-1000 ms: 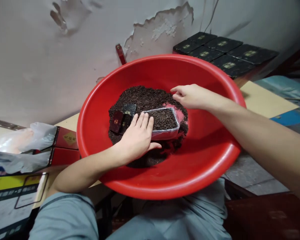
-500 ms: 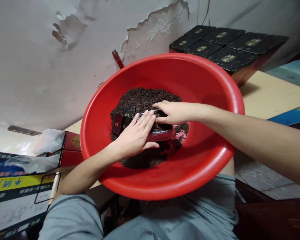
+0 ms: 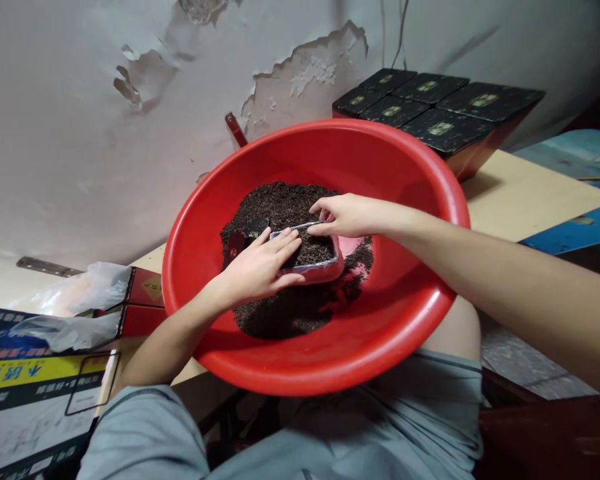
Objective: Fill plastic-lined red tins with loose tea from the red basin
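Note:
A big red plastic basin rests on my lap and holds a heap of dark loose tea leaves. A small silver foil-lined box, filled with the leaves, sits in the heap. My left hand grips the box's near left end, fingers flat over its rim. My right hand pinches the box's far edge with closed fingers. Small dark packets lie in the leaves just left of the box, partly hidden by my left hand.
Black tins with gold labels stand on a red box at the back right, on a tan table. Red boxes, a clear plastic bag and a printed carton lie at the left. A peeling wall rises behind.
My right hand came from the basin's far right side to the box's far edge and closed on it. My left hand slid further onto the box. The view shifted slightly.

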The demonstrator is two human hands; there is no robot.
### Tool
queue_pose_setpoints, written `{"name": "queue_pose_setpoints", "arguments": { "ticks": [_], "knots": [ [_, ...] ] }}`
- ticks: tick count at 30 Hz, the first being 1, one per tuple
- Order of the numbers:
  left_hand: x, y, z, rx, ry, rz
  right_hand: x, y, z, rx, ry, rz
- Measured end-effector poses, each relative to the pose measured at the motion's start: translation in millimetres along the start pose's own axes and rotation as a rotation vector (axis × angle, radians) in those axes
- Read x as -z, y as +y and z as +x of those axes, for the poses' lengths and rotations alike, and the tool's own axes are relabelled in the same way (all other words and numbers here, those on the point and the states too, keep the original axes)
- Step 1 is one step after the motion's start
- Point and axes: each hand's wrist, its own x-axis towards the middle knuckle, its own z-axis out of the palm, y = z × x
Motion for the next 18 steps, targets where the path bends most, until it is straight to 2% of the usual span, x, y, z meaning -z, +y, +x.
{"name": "queue_pose_setpoints", "arguments": {
  "ticks": [3,8,10,12,15,16,18],
  "knots": [
    [-2.7,-1.4,3.2,-0.005,0.051,-0.022,0.8,3.7,0.4,-0.016,0.010,-0.015],
    [-5.8,2.9,7.5,-0.056,-0.039,-0.092,2.7,13.2,2.3,0.006,0.009,-0.011],
    [-4.6,0.3,9.1,-0.032,-0.027,-0.188,3.1,15.7,3.3,0.015,-0.015,-0.006],
    [-5.3,-7.5,12.5,0.088,0.050,-0.336,3.2,15.6,3.0,-0.032,-0.038,0.091],
    [-15.0,-26.2,21.2,0.408,0.161,-0.585,0.7,11.6,0.8,-0.150,-0.100,0.293],
    [-19.9,-32.8,24.1,0.483,0.149,-0.675,-1.0,10.3,0.3,-0.164,-0.099,0.336],
    [-29.6,-43.5,28.5,0.548,0.049,-0.890,-5.1,9.5,0.5,-0.126,0.023,0.390]
  ]
}}
